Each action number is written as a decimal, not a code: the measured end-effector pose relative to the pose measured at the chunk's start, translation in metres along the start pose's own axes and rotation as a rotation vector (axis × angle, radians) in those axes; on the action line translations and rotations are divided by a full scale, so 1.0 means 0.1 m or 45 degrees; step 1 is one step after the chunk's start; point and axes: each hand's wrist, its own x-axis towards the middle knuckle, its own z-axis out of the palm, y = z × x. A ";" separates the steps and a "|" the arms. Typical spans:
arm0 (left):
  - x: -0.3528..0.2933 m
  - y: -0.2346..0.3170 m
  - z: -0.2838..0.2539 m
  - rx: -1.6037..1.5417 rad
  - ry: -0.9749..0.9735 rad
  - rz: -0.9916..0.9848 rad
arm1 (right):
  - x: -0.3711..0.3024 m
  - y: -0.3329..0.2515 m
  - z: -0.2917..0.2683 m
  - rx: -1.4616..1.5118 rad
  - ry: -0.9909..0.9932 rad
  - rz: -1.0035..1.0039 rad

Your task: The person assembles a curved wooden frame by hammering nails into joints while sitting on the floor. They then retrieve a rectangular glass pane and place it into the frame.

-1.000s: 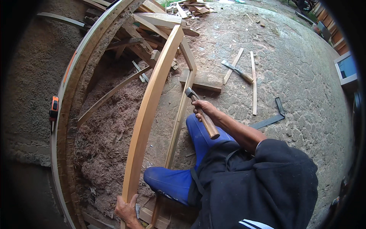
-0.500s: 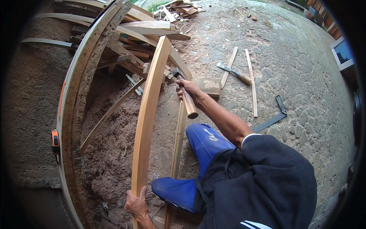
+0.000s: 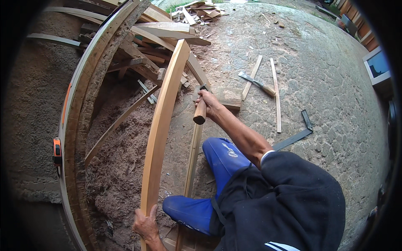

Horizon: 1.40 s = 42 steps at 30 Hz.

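Raised since earlier frame, hammer point(image 3: 201, 109) gripped in my right hand point(image 3: 210, 103), fingers wrapped tight; left hand point(image 3: 146, 224) clamps curved plank point(image 3: 161, 125). Mid-hammering; next needs aimed strike.

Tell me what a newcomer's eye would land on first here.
First the long curved plank running up the middle, gripped near its lower end by the left hand. Next the right hand, above the blue trouser leg, holding a hammer handle; the hammer's head is mostly hidden behind that hand. To the right on the rough ground lie a hatchet and a metal square.
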 end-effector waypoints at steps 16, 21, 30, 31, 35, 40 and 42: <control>0.03 -0.05 -0.01 0.049 -0.021 0.005 | 0.09 0.01 0.09 -0.185 -0.255 0.027; 0.06 -0.06 -0.01 0.031 0.023 0.007 | 0.01 -0.12 0.06 -0.549 -0.529 -0.065; 0.05 -0.08 -0.02 0.032 0.021 0.046 | 0.03 0.02 0.09 -0.325 -0.363 -0.040; 0.06 -0.08 -0.02 0.046 0.012 0.023 | 0.02 -0.06 0.06 -0.544 -0.711 -0.098; 0.10 -0.08 -0.02 0.030 0.038 0.008 | 0.03 -0.08 0.03 -0.568 -0.529 -0.089; 0.10 -0.07 -0.03 -0.025 0.023 0.009 | 0.04 0.16 0.01 -0.139 0.000 -0.007; 0.09 -0.08 -0.05 -0.026 0.019 0.046 | 0.05 0.12 0.07 -0.258 -0.240 0.010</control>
